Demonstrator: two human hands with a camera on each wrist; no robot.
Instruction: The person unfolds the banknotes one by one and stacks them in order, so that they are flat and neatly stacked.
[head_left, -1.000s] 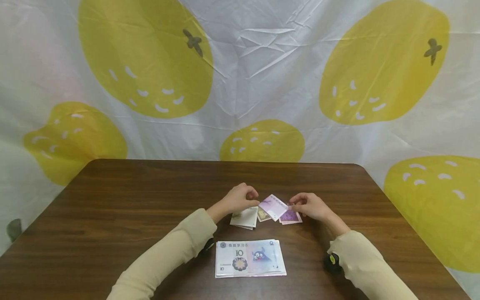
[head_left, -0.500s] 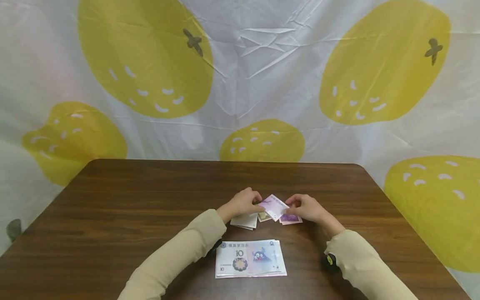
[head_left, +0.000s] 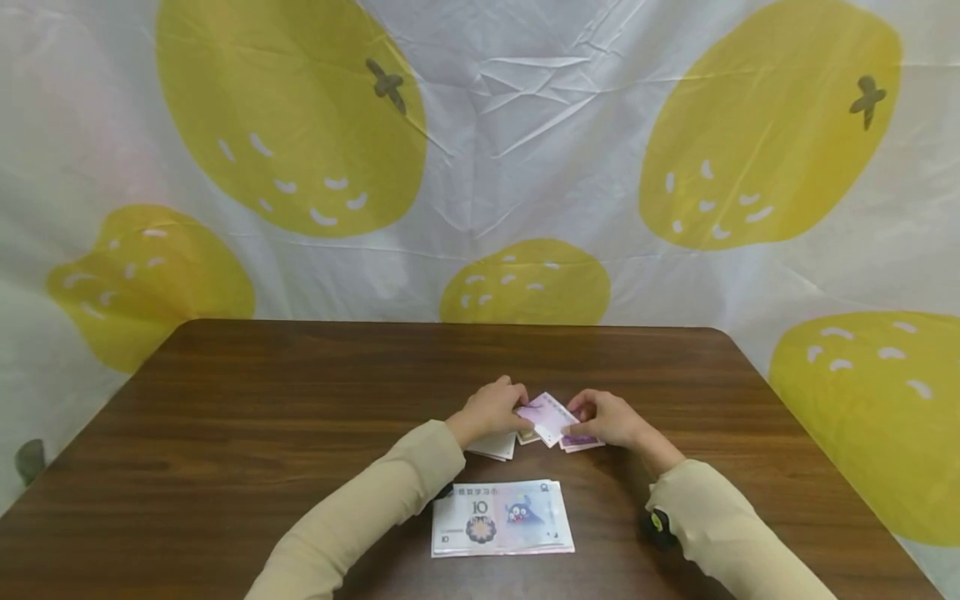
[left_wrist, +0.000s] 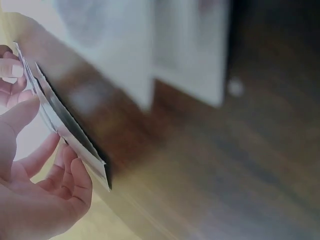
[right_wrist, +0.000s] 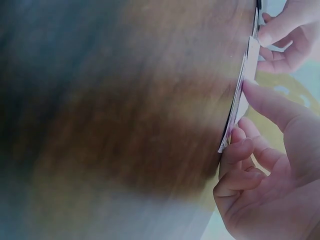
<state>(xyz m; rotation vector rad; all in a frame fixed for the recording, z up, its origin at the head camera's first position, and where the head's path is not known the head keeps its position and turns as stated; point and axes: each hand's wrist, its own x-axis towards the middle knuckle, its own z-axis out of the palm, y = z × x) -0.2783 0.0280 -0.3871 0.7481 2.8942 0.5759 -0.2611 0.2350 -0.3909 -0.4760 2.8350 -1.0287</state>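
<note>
A pale purple play banknote [head_left: 547,419] lies tilted cornerwise over other small notes near the table's middle. My left hand [head_left: 491,412] pinches its left corner between thumb and fingers. At the opposite corner, my right hand [head_left: 611,418] pinches the same note. Beneath it are a white note pile [head_left: 495,448], partly covered by the left hand, a yellowish note [head_left: 528,437], mostly covered, and darker purple notes [head_left: 581,442] under the right hand. Seen edge-on in the right wrist view, the notes [right_wrist: 235,110] lie flat close to the fingers.
Nearer the person lies a neat stack of larger play notes [head_left: 502,518], the top one marked 10. The brown wooden table [head_left: 300,392] reaches back to a white curtain [head_left: 480,150] printed with yellow fruit. Dark wrist devices sit at both cuffs.
My left hand has moved right, from above the white notes onto the pale purple note's left corner. My right hand has shifted slightly left. The pale purple note has moved slightly.
</note>
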